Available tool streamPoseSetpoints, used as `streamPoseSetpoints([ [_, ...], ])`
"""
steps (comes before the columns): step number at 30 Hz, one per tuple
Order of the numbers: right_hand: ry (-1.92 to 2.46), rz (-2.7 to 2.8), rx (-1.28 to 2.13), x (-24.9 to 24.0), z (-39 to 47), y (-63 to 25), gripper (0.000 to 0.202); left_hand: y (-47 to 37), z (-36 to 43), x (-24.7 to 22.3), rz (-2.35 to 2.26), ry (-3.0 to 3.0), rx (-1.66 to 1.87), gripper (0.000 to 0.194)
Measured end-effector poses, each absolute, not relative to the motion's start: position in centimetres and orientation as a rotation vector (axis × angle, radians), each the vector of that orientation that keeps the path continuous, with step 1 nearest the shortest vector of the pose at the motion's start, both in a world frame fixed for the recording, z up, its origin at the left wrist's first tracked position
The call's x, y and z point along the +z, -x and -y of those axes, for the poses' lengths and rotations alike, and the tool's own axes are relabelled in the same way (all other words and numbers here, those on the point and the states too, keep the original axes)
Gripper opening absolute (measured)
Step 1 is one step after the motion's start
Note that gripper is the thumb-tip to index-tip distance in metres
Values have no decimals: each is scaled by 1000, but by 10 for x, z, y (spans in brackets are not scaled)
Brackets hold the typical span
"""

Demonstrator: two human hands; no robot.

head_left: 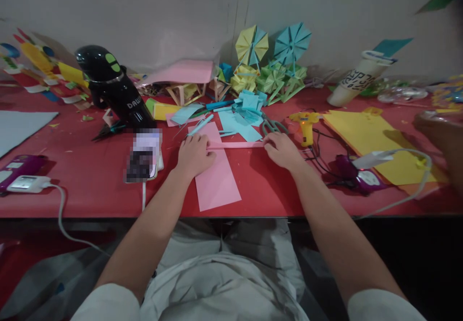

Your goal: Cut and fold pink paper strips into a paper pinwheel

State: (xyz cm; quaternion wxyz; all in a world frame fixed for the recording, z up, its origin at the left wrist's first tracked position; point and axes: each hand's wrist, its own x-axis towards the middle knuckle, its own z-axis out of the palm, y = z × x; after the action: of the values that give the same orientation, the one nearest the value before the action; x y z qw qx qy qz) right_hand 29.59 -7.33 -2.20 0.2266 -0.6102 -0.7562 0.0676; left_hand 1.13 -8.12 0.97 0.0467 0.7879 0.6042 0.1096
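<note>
A narrow pink paper strip (pixel 237 145) stretches sideways between my two hands, low over the red table. My left hand (pixel 195 154) is closed on its left end, resting over a larger pink sheet (pixel 219 186). At the right end, my right hand (pixel 282 150) has its fingers closed on the strip; the fingertips are partly hidden. Just beyond that hand lie scissors (pixel 274 127) with dark green handles. Blue paper pieces (pixel 238 124) are spread behind the strip.
A yellow glue gun (pixel 307 128) and yellow sheets (pixel 361 137) lie right, near a cabled power strip (pixel 361 178). A phone (pixel 142 157) and black bottle (pixel 117 89) are left. Folded paper umbrellas (pixel 253 46) and a cup (pixel 356 79) stand behind. Someone's arm (pixel 441 137) shows far right.
</note>
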Motion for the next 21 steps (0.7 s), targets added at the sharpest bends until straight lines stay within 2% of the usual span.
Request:
streamPoseSetpoints([
  [11,1826,1980,152,-18,75,-302,24,-13,83,13,-2016,-2365,275,20],
  [21,1902,1955,16,-18,76,-297,24,-16,86,13,-2082,-2330,310,23],
])
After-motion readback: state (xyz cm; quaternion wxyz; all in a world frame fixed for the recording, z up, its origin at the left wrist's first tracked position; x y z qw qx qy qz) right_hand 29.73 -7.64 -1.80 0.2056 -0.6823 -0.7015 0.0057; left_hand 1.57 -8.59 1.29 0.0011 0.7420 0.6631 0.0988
